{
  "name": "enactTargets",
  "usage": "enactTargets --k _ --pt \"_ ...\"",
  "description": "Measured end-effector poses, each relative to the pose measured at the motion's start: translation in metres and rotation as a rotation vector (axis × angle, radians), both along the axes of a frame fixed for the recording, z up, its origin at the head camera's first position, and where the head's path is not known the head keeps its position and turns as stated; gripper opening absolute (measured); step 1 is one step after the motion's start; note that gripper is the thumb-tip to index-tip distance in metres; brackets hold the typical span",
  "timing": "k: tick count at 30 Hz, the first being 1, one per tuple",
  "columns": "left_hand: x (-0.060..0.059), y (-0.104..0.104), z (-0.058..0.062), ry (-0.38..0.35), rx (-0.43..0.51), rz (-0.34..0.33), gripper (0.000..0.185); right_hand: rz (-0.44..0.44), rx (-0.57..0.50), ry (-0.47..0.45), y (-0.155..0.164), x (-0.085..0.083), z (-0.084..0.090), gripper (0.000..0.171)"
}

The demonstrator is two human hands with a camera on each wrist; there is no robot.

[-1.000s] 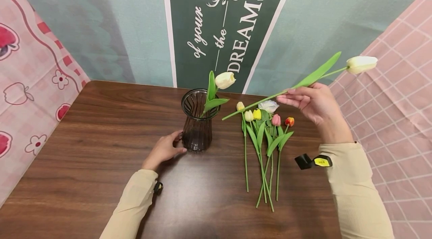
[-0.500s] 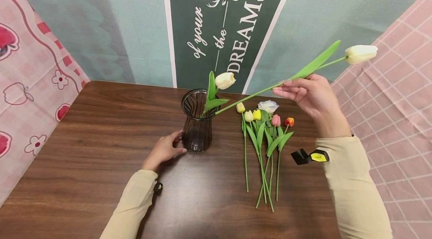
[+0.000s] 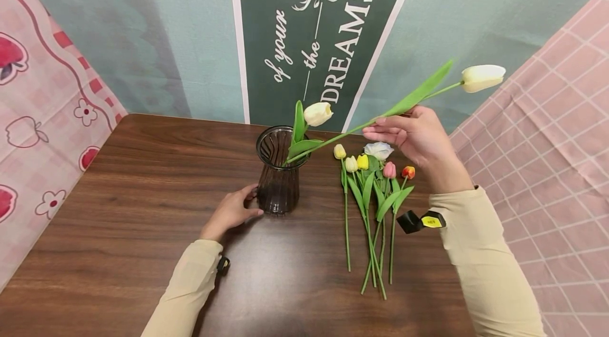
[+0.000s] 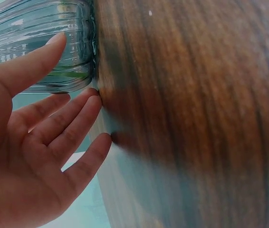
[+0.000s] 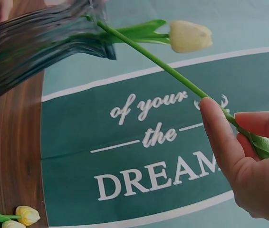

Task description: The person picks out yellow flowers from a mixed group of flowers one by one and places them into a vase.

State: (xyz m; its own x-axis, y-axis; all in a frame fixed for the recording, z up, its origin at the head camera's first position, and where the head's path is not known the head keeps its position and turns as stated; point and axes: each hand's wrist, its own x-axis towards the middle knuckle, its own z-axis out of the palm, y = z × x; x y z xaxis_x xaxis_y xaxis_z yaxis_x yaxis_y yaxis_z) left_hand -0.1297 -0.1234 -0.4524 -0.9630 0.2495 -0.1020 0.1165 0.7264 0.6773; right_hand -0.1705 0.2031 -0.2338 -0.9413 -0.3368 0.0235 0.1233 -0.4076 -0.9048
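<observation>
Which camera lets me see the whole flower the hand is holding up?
The head view: the white tulip shows from bloom to stem tip at the vase, pinched by the right hand. The right wrist view shows only its stem; the left wrist view shows none.

Right hand point(image 5: 248, 161) pinches a green tulip stem point(image 5: 168, 69) between thumb and fingers, and the stem runs up-left so its tip sits right at the rim of the ribbed glass vase point(image 5: 34, 47). A cream tulip point(image 5: 189, 35) already pokes out of that vase, with the green "of your the DREAMS" banner point(image 5: 139, 161) behind. Couple of yellow buds point(image 5: 27, 214) lie on the wooden table point(image 5: 11, 156) at bottom left.
</observation>
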Motion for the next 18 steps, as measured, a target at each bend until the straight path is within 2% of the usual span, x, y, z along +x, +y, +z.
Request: enactTargets --k 8,13,18 --pt "0.0 0.0 0.001 0.007 0.015 -0.003 0.067 0.009 0.173 0.031 -0.019 0.002 -0.007 0.015" --pt "0.001 0.0 0.002 0.004 0.012 -0.003 0.067 0.033 0.242 0.076 -0.029 0.001 -0.014 0.009" --pt "0.001 0.0 0.001 0.0 0.006 -0.008 0.066 0.044 0.29 0.078 -0.04 0.0 -0.021 0.006"
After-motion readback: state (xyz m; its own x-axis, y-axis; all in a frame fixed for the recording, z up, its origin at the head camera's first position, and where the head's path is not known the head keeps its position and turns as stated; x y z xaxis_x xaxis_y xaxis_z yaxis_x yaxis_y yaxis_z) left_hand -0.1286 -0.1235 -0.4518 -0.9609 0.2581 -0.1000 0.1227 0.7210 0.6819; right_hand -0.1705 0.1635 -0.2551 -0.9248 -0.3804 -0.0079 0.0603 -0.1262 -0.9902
